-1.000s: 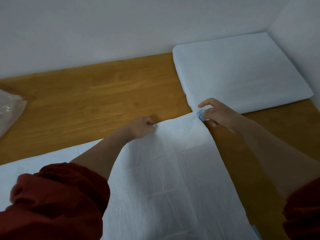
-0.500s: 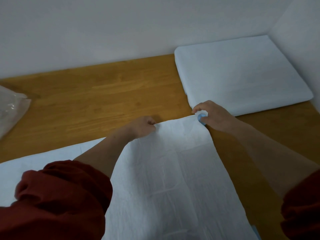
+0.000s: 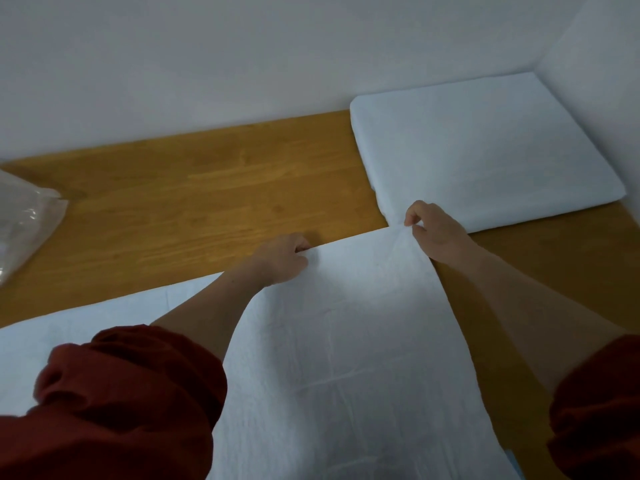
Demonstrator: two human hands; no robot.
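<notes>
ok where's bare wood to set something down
Widest free patch: bare table between the plastic bag and the folded stack, from the wall to the far edge of the sheet. A narrower strip lies right of the sheet, in front of the stack, under the forearm. Crowded where the right grip pinches the sheet corner by the stack.

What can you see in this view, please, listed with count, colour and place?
sheet: one, white, spread across the table's near side
folded pile: one, white, back right corner, against the walls
plastic bag: one, clear, table's left edge
table: one, brown wood, beneath everything
walls: two, white, behind and right of the table
sleeves: two, dark red, bottom corners
left grip: one, pinches the sheet's far edge
right grip: one, pinches the sheet's far right corner
</notes>
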